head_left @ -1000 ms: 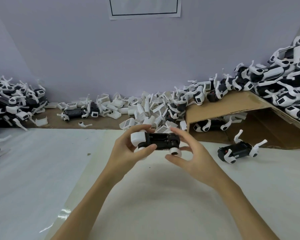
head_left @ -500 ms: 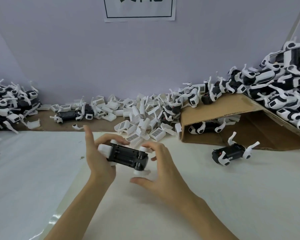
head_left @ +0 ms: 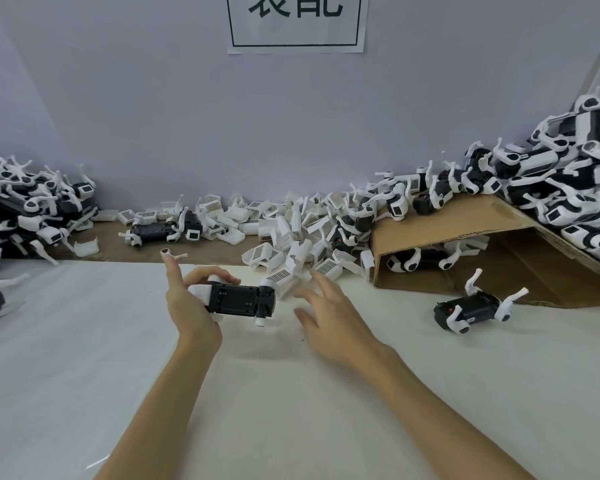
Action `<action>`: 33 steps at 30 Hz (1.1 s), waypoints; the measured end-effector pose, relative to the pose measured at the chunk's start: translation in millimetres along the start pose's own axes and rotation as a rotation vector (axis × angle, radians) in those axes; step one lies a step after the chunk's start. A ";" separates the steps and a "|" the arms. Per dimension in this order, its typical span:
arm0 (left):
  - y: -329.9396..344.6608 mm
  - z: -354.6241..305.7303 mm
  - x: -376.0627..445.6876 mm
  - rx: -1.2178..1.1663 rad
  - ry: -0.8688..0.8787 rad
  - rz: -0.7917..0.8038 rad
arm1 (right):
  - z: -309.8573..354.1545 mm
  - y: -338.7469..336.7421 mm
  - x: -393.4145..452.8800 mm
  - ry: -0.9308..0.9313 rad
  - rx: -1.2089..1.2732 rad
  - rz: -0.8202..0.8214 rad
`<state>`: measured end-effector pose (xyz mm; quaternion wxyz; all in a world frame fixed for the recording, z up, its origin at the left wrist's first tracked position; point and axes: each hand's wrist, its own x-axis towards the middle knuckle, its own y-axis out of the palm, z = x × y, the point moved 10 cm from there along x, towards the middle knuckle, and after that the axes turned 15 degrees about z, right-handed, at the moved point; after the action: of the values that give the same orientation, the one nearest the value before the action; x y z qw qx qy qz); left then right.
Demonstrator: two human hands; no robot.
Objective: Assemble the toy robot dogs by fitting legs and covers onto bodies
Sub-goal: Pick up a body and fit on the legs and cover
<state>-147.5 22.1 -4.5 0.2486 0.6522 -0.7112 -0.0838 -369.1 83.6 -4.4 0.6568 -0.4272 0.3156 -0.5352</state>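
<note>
Our left hand (head_left: 187,306) grips black dog body (head_left: 239,299) at its left end, index finger raised, above desk (head_left: 66,341) centre. Our right hand (head_left: 329,320) spread, fingers loose, holds nothing, just right of body. White covers (head_left: 291,244) heaped along desk far edge. Cardboard ramp (head_left: 447,220) at far right, legged dog (head_left: 471,308) in front of it.

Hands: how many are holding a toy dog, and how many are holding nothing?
Hands holding a dog: 1, the left hand, gripping the dog
Hands holding nothing: 1, the right hand, fingers spread
Total: 2 hands
</note>
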 end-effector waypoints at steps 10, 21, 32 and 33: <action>7.0 5.1 -5.1 -0.002 -0.052 0.012 | -31.1 -52.5 -3.0 -0.022 0.420 -0.317; 67.5 34.8 -34.3 0.077 -0.257 0.137 | -84.5 -28.0 -71.1 0.101 1.371 -0.479; 88.2 50.8 -44.6 0.175 -0.499 0.320 | -74.5 -28.4 -65.5 -0.020 1.702 -0.329; 90.2 52.8 -45.7 0.165 -0.510 0.336 | -73.9 -27.5 -65.6 -0.018 1.697 -0.321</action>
<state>-250.6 67.8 -21.2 0.0186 0.5017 -0.8527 -0.1445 -460.5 129.1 -14.7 0.6726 0.1643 -0.2603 -0.6730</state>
